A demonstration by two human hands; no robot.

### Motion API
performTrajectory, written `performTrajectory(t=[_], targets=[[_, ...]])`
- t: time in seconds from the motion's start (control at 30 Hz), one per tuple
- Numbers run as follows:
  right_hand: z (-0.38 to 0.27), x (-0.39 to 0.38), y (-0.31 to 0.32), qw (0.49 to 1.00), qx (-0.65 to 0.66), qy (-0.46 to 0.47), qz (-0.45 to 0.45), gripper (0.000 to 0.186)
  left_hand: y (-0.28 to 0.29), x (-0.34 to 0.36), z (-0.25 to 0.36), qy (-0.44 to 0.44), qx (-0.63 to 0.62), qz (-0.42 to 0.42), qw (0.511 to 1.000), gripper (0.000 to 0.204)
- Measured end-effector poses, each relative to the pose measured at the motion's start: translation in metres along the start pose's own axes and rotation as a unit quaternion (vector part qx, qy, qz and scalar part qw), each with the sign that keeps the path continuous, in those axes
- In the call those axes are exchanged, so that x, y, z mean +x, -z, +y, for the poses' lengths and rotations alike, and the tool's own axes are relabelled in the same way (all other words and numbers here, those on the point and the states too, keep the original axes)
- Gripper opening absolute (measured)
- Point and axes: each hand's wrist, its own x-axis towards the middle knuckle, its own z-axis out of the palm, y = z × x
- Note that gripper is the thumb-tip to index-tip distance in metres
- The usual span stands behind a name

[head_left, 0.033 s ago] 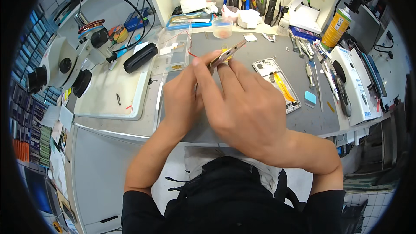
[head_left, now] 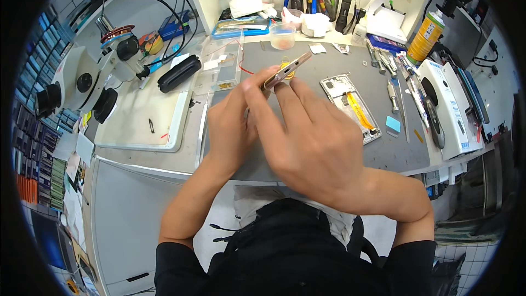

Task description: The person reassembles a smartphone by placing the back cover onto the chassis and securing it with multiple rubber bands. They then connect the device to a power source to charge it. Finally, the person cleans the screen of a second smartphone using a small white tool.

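Observation:
A slim gold metal phone body or frame (head_left: pixel 286 69) is held tilted up toward the right, edge toward me, above the grey mat (head_left: pixel 397 153). Both my left hand (head_left: pixel 230 126) and my right hand (head_left: pixel 312 142) are closed round it; my right hand partly covers my left fingers and the lower end of the piece. A small yellow part (head_left: pixel 284 61) shows just behind it. An opened phone (head_left: pixel 339 89) with an orange flex cable (head_left: pixel 359 111) lies to the right of my right hand, near a small light blue square (head_left: pixel 392 125).
A microscope (head_left: pixel 82 82) stands over a pale pad (head_left: pixel 137 137) with a black case (head_left: pixel 178 73) at left. Clear boxes (head_left: pixel 224 83), a small tub (head_left: pixel 282 35) and pen holders (head_left: pixel 323 8) sit behind. Screwdrivers (head_left: pixel 392 96), a yellow can (head_left: pixel 424 38) and a white appliance (head_left: pixel 455 126) are at right.

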Motion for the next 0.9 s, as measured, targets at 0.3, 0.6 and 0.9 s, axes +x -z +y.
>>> performTrajectory(t=[0.3, 0.6, 0.9], targets=[[0.053, -0.014, -0.008, 0.855, 0.438, -0.266, -0.080, 0.021, 0.004, -0.024, -0.012, 0.250, -0.451, -0.029, 0.856, 0.048], [0.043, -0.024, -0.040, 0.810, 0.543, -0.215, 0.050, 0.017, 0.008, -0.005, -0.005, 0.218, -0.422, 0.010, 0.880, 0.045], [0.037, -0.026, -0.047, 0.785, 0.561, -0.262, 0.011, 0.022, 0.011, -0.015, -0.027, 0.244, -0.361, -0.025, 0.900, 0.038]])
